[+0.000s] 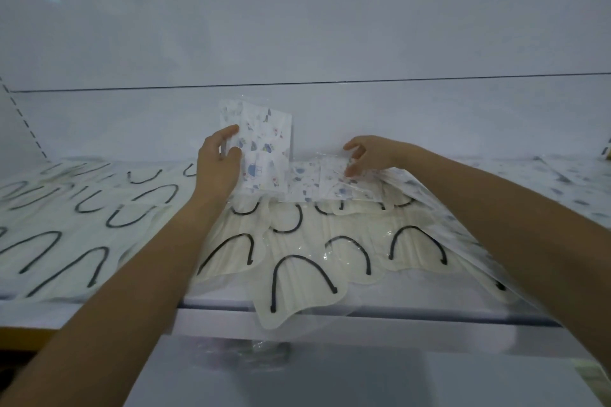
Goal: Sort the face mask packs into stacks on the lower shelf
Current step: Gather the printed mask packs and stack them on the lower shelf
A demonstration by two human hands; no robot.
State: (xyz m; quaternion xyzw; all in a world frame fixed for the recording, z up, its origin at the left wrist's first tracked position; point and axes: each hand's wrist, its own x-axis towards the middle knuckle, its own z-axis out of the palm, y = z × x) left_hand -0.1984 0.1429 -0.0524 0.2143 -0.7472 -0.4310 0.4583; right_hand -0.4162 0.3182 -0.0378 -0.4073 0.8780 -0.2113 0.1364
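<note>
The printed mask pack (267, 145) stands upright near the back of the shelf (413, 312), its long axis vertical and its printed face toward the camera. The left hand (218, 158) has its grip clamped on the pack's left edge. Just to the right, a second printed pack (327, 183) lies flat with its long axis left to right, its right end pinched in the grip of the right hand (367, 152). Cream packs (297, 258) with black ear loops sprawl overlapped beneath, one overhanging the front edge. More printed packs (549, 182) lie loose at far right. No neat stack shows, so the sorting looks barely begun.
</note>
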